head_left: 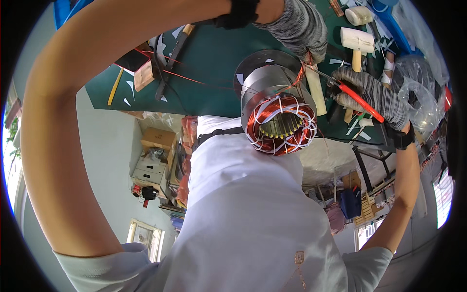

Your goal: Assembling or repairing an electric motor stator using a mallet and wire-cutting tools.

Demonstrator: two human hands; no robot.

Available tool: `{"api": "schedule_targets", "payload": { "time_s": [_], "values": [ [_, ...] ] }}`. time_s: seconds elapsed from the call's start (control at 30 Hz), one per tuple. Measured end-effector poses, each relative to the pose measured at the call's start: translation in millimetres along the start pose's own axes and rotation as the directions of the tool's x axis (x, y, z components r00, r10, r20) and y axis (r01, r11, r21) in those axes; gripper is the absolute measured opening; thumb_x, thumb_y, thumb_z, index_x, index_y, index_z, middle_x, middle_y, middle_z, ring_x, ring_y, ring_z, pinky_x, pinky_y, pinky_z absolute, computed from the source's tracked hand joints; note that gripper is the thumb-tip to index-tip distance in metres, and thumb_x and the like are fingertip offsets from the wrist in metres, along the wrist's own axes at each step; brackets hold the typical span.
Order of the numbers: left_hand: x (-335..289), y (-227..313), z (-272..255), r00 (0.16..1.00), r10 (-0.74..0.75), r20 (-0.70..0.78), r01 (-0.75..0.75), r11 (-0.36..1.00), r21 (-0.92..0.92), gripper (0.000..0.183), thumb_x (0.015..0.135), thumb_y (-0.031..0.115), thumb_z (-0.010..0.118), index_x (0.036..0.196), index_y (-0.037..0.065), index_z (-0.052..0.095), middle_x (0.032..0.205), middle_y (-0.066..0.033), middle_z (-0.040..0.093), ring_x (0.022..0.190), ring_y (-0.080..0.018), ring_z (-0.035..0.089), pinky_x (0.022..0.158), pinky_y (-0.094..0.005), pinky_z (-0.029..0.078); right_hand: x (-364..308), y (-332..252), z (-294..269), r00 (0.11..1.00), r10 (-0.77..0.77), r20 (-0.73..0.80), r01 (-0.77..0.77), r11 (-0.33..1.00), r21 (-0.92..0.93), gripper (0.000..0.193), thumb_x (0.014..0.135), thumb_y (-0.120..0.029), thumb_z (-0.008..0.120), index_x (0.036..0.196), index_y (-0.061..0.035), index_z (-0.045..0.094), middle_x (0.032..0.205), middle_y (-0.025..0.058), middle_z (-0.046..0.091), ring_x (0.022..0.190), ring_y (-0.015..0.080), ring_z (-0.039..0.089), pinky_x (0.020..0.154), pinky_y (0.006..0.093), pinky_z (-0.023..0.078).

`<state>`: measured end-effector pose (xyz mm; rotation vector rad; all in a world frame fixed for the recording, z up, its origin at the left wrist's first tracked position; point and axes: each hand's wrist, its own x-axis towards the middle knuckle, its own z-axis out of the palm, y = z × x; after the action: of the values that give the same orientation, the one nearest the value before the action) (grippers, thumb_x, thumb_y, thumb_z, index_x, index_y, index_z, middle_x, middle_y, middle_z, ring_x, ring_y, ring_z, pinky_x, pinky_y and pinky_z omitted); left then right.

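A motor stator point(260, 86) lies at the table's near edge, in front of my body. White cord laces its copper windings point(259, 130), and yellow strips ring the bore. My left hand point(309, 41), in a grey striped glove, is closed on copper wires point(298, 75) that rise from the stator; most of its fingers are hidden. My right hand point(374, 95), gloved alike, grips a red-handled tool point(361, 102). Its slender metal end points left, close to the wires below my left hand. I cannot make out what kind of tool it is.
Two white-headed mallets point(357, 40) lie on the green tabletop point(214, 63) at the right, near clear plastic bags point(418, 92). A pale wooden stick point(316, 92) is beside the stator. Left of it are a wooden block point(144, 77), a yellow rod point(116, 86) and paper scraps.
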<state>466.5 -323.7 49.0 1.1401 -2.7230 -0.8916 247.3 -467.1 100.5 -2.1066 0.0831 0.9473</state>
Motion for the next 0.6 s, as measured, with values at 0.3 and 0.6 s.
{"api": "schedule_targets", "payload": {
  "time_s": [0.3,0.6],
  "values": [
    [-4,-3,7,0.999,-0.022,0.046,0.021,1.0,0.018,0.025,0.088,0.023,0.049,0.108,0.01,0.054,0.095,-0.0103,0.058,0.082,-0.0226,0.054,0.068,-0.0289,0.042,23,-9,-19,0.99,-0.05,0.13,0.045,0.998,0.037,0.043,0.08,-0.033,0.06,0.109,-0.0012,0.053,0.099,0.0152,0.057,0.089,0.0239,0.056,0.08,0.0307,0.045],
    [4,-1,3,0.993,-0.019,0.116,0.012,0.998,0.065,0.025,0.087,0.022,0.05,0.109,0.011,0.053,0.099,-0.0118,0.057,0.086,-0.0222,0.054,0.07,-0.0286,0.042,26,-7,-15,0.993,-0.026,0.117,0.028,0.999,-0.019,0.044,0.078,-0.031,0.061,0.11,-0.001,0.052,0.097,0.017,0.057,0.087,0.0277,0.056,0.078,0.0326,0.045]
  ]
}}
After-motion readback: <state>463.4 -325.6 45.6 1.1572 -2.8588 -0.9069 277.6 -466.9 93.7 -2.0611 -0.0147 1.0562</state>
